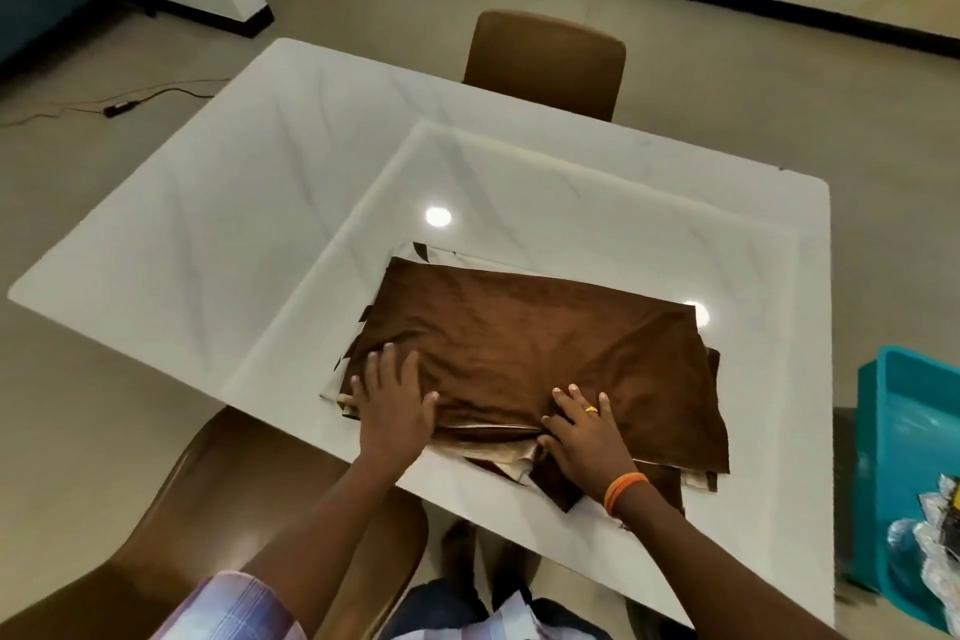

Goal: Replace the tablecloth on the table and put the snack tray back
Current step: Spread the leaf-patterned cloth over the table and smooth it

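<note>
Teal snack tray (878,431) cropped, contents blurred

One table (260,182); one folded tablecloth (535,359); two chairs (545,57); one teal tray (883,457); two hands (389,405).

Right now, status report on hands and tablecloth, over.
Both hands on folded brown tablecloth. Table bare. Snack tray off to right.

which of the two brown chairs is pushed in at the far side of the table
The brown chair beyond the white marble table, opposite the person. The other brown chair sits at the near left corner, beside the left arm.
</note>
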### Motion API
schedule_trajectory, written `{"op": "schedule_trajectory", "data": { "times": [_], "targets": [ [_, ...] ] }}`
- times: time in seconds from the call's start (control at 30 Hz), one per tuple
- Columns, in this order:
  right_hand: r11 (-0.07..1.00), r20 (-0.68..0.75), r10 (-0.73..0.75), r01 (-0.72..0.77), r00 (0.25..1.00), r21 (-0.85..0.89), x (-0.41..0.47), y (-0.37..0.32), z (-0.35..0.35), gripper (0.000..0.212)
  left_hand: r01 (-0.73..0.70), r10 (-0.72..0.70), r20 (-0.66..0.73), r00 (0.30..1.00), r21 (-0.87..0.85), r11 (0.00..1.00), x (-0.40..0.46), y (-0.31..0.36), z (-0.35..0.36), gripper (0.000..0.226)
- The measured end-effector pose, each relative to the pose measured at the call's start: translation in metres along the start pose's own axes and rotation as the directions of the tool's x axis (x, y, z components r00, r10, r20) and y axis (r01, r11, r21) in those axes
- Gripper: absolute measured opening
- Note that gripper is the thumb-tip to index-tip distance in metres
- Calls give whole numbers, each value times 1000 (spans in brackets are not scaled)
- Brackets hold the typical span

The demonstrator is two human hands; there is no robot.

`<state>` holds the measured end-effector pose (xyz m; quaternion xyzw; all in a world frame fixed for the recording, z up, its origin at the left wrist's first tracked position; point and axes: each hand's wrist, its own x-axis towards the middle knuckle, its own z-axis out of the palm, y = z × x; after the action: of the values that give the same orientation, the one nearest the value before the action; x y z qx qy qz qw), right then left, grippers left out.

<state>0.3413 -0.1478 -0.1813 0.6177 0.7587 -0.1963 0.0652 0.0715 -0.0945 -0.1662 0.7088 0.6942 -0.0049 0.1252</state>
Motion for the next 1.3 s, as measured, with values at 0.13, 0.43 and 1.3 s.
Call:
{"op": "schedule_trajectory", "data": {
  "times": [0.13,0.43,1.3],
  "targets": [
    [993,7,44,-45,999,108,3,2,-11,39,503,-498,108,860,-334,797,-6,-36,-19,70],
    [990,23,81,-83,996,114,4,-27,-15,31,521,-494,170,852,-200,830,0,-71,-36,49],
    [541,-256,660,-210,707,814,87,-78,-99,24,218,-54,406,912,-371,903,43,-9,-30,61]
  ]
}}
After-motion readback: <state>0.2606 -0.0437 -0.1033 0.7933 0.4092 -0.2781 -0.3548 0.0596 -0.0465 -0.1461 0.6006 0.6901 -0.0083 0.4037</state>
